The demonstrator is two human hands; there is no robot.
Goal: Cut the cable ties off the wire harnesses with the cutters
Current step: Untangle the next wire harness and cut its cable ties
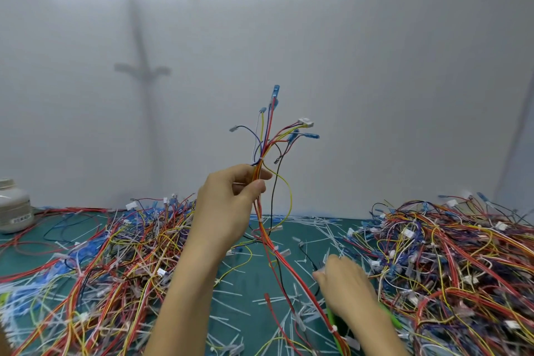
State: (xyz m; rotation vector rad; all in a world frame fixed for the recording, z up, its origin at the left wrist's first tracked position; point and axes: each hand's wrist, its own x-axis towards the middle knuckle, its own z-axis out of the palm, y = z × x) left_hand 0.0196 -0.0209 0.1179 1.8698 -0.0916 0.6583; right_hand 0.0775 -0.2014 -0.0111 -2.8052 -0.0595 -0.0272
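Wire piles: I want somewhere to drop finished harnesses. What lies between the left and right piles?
Head view: green mat littered with cut cable ties, crossed by the harness the left hand grips; the right hand is there too.

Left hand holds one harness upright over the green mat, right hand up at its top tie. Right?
No. Head view: the left hand holds the harness upright over the green mat, but the right hand is down by the mat, at the green-handled cutters.
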